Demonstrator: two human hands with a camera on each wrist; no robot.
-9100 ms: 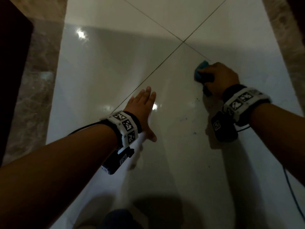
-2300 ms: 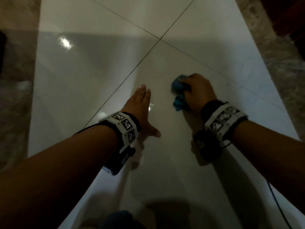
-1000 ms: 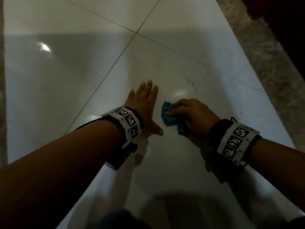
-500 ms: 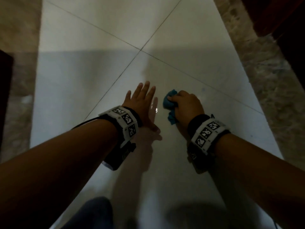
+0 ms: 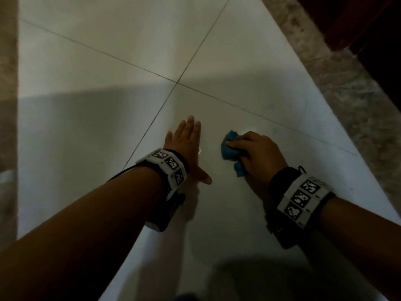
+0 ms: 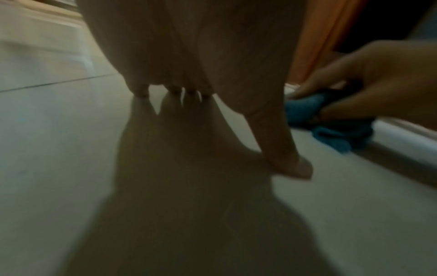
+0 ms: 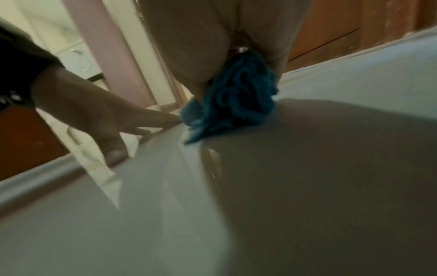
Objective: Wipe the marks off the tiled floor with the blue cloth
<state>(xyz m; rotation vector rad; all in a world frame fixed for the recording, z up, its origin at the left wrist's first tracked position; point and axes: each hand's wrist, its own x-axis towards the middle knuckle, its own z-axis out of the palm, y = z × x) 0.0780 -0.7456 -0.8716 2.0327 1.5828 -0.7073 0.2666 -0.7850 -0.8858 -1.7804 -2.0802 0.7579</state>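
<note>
My right hand (image 5: 253,153) grips the crumpled blue cloth (image 5: 230,148) and presses it onto the glossy white tiled floor (image 5: 108,131). The cloth (image 7: 234,104) bulges out below my palm in the right wrist view. My left hand (image 5: 186,144) lies flat on the tile just left of the cloth, fingers straight, thumb spread towards it; its fingertips (image 6: 175,91) touch the floor, with the cloth (image 6: 331,121) to the right. A faint bluish mark (image 5: 276,128) shows on the tile beyond my right hand.
Dark grout lines cross at a joint (image 5: 176,82) ahead of my hands. A speckled stone border (image 5: 338,83) runs along the right, with dark wooden furniture (image 5: 368,29) beyond it. Another stone strip (image 5: 7,105) edges the left.
The cloth has swept from the far right tile area in towards my left hand over the last seconds and has now shifted slightly right again. My left hand has stayed planted flat.
</note>
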